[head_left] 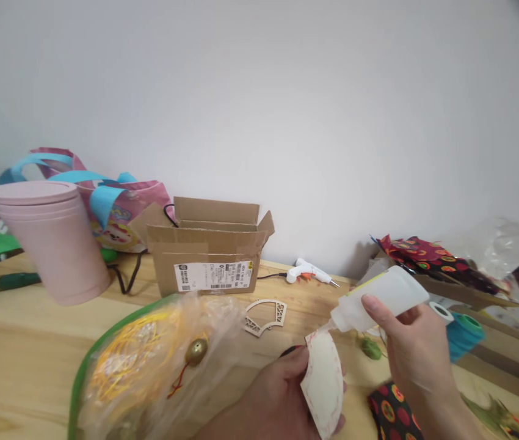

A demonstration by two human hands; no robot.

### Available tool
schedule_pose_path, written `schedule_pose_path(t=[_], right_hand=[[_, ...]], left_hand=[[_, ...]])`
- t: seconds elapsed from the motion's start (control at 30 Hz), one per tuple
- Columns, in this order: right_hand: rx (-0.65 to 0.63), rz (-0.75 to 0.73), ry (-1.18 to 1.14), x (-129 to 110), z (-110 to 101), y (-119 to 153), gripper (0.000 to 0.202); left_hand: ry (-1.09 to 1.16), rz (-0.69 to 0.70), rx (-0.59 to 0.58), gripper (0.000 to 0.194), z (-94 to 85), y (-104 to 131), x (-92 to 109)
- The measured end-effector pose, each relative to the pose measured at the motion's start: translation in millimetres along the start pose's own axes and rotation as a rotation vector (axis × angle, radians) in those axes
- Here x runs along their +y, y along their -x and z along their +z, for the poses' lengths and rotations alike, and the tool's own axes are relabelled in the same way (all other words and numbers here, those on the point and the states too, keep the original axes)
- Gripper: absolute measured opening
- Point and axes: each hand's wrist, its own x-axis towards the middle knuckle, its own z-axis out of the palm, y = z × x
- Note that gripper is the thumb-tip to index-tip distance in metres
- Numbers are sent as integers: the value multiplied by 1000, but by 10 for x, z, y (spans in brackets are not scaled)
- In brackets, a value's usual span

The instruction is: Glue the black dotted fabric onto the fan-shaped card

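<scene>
A cardboard box [207, 256] stood open on the wooden table [21, 342], a pink tub [51, 241] left of it and a glue gun [309, 272] right. A wooden cutout [265, 316] lay nearer, beside a plastic bag [149, 366]. Teal thread [465, 333] sat at right.

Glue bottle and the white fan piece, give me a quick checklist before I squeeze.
1. Right hand grips the glue bottle: ok.
2. Nozzle tip meets the top edge of the white fan piece: ok.
3. Left hand holds the piece steady: ok.
4. Glue flowing: cannot tell.
5. Patterned fabric away from the piece: not ok, it lies right beside it.
6. Plastic bag clear of the nozzle: ok.
</scene>
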Motion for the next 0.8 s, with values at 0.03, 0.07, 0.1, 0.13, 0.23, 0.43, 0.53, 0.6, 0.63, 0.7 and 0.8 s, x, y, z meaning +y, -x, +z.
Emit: schedule_pose_path(t=[0.03,0.07,0.1,0.13,0.23,0.43,0.53,0.6,0.63,0.7,0.8], right_hand=[[10,1,17,-6,1,9,36],[16,0,29,-8,0,16,37],[20,-4,37,-9,-2,23,37],[21,-12,42,-8,-4,28,37],[22,-34,95,-6,-5,43,37],[-1,-92,204,-23,8,80,34],[9,-100,247,-35,12,93,35],[13,-95,260,-42,17,97,35],[15,-93,259,-43,20,97,35],[21,-79,250,-40,26,95,37],[22,-74,226,-25,30,90,38]], left_hand=[[-2,12,2,31,9,7,-2],[-6,22,6,29,19,14,-4],[-12,23,10,27,29,22,-6],[-19,24,15,26,38,28,-8],[-31,39,22,23,51,38,-14],[-27,40,16,24,29,19,-3],[-14,30,0,25,26,15,5],[-10,27,-8,25,28,15,7],[-13,28,-8,25,28,15,7],[-20,31,-2,25,25,13,5],[-16,19,-5,25,17,18,-2]])
